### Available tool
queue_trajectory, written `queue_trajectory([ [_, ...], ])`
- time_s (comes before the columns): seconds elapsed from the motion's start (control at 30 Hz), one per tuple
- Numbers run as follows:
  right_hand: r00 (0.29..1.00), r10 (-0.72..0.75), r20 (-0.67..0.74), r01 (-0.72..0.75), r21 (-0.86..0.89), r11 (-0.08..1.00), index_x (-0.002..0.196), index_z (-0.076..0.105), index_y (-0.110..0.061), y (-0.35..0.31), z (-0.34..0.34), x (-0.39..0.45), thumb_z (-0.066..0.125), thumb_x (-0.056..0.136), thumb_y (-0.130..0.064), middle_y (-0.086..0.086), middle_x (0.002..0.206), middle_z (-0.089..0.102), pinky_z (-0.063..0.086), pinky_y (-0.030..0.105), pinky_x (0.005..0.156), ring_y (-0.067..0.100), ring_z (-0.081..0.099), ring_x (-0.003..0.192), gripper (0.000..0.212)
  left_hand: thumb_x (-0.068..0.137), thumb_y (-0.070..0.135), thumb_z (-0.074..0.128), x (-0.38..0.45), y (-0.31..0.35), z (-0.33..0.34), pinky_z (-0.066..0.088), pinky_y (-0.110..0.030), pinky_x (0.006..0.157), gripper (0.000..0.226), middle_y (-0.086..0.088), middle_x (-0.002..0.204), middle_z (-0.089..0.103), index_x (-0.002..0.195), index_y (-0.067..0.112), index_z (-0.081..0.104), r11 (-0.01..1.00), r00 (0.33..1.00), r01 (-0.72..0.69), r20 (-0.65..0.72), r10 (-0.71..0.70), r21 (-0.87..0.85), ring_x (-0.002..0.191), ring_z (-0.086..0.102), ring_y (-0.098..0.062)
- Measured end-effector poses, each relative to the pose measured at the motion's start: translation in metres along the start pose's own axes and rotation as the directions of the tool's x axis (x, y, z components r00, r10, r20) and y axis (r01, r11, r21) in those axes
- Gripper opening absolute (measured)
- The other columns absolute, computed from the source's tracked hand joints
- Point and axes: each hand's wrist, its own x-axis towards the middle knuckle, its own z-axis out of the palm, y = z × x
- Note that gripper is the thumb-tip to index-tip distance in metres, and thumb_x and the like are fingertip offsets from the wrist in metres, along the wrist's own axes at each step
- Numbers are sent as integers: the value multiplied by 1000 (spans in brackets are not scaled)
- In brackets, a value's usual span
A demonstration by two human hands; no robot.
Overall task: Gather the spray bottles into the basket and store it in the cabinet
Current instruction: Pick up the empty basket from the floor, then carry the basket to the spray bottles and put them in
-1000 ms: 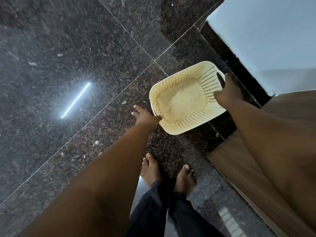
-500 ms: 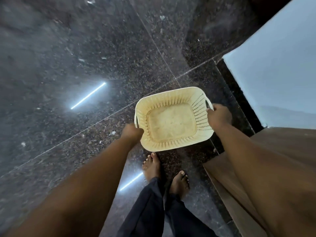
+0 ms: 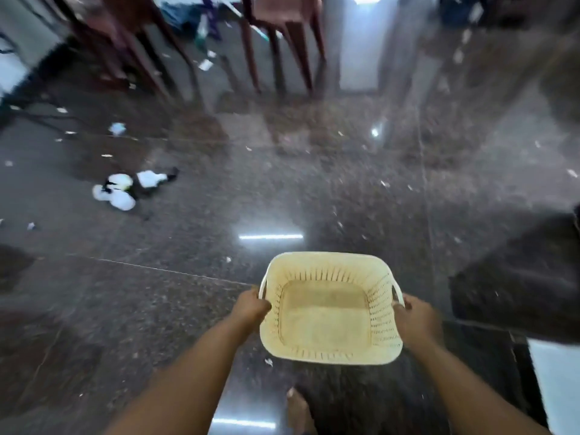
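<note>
Spanning the frame, the littered dark granite floor could trip bare feet carrying the empty cream basket at lower centre, left hand and right hand curled tight around its side handles, toward blurred white spray bottles at middle left.

Basket: cream, slotted walls, empty, held above the floor.
Left hand: my fingers wrap its left handle.
Right hand: my fingers wrap its right handle.
Bottles: blurred white shapes lying on the floor, far left, well apart from the basket.
Chair legs: brown, at the top.
</note>
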Motion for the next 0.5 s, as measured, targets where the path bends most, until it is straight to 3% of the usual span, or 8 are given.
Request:
queue_trajectory([
  [0.17,980,-170,99,179,-86,980,84,71,-16,-118,33,-26,55,88,-20,8,83,73,49,32,66,29,64,76,17,77,-5,49,-22,-29,-111,48,-30,65,28,-21,94,67,100,-2,65,979,991,82,-85,-99,-185,80,62,-28],
  [0.27,951,-257,169,282,-141,949,85,71,-18,-190,61,-36,55,89,-20,6,79,70,43,29,58,26,62,72,16,79,-6,49,-22,-44,-174,47,-27,59,23,-18,91,65,96,2,64,957,981,98,-133,-138,-273,79,61,-28],
  [0.37,923,-327,203,365,-194,911,89,71,-21,-260,93,-47,53,91,-22,4,81,72,40,26,52,24,63,70,18,79,-5,51,-6,-58,-241,50,-30,64,26,-19,94,67,101,-2,65,934,967,105,-183,-176,-340,84,64,-30],
  [0.5,898,-363,249,416,-211,884,84,71,-22,-330,129,-55,54,89,-22,0,80,73,47,29,61,22,65,74,17,79,-5,53,18,-64,-320,47,-27,61,18,-10,74,62,87,4,65,929,965,103,-191,-181,-357,69,60,-23],
])
